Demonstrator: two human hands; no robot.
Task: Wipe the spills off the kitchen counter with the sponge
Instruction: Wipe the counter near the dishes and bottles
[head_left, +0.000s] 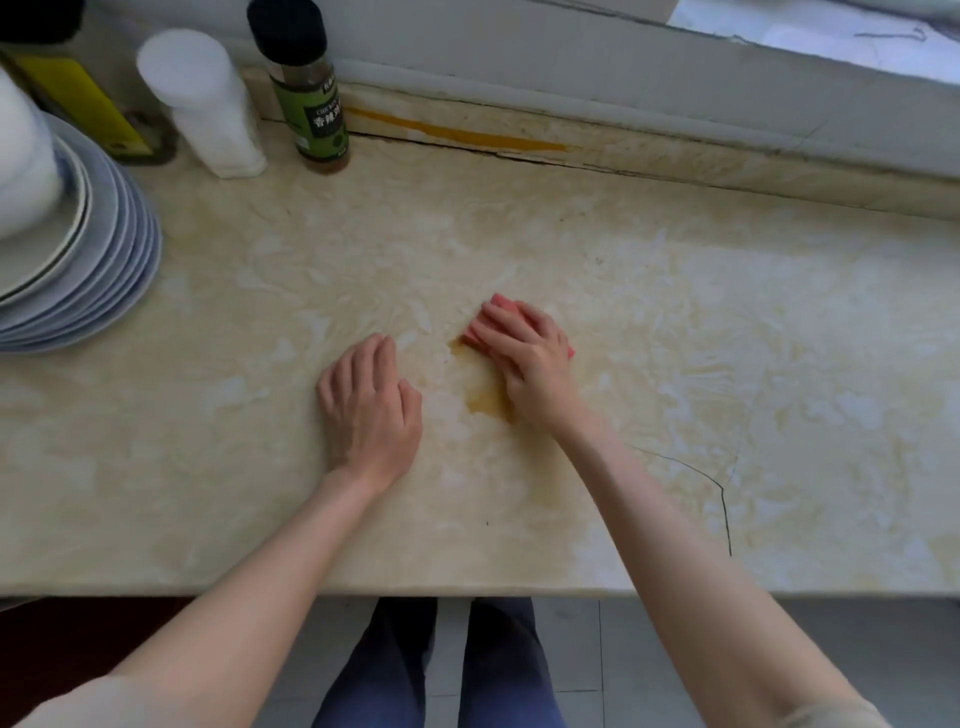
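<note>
**Sponge on the spill, wiping under way**

Pressed flat under the right hand (524, 345): a pink rectangular foam sponge (475, 332), lying near the middle of the pale marbled stone counter (727, 322), its near-left edge touching a thin amber liquid spill (483, 400). Fingers (498, 325) spread over the top of the sponge, palm bearing down, thumb side toward the spill; a flat press rather than a pinch. Left hand (371, 405) open, palm down on the bare counter just left of the spill, holding nothing, seemingly bracing.

Likely soft, light and compressible, so best held as here: palm and fingers across the broad top face, pressure even, edges free to soak. Probably slick once wet; a firmer curl of the fingertips over the far edge should stop any skidding.

Still to clear, by the look of it: the amber pool beside the wrist, and a longer orange-yellow streak (452, 132) along the back ledge. Well clear to the left: a stack of pale blue-grey plates (119, 249), a white plastic shaker (205, 104) and a green-labelled seasoning bottle with black cap (306, 88).
</note>
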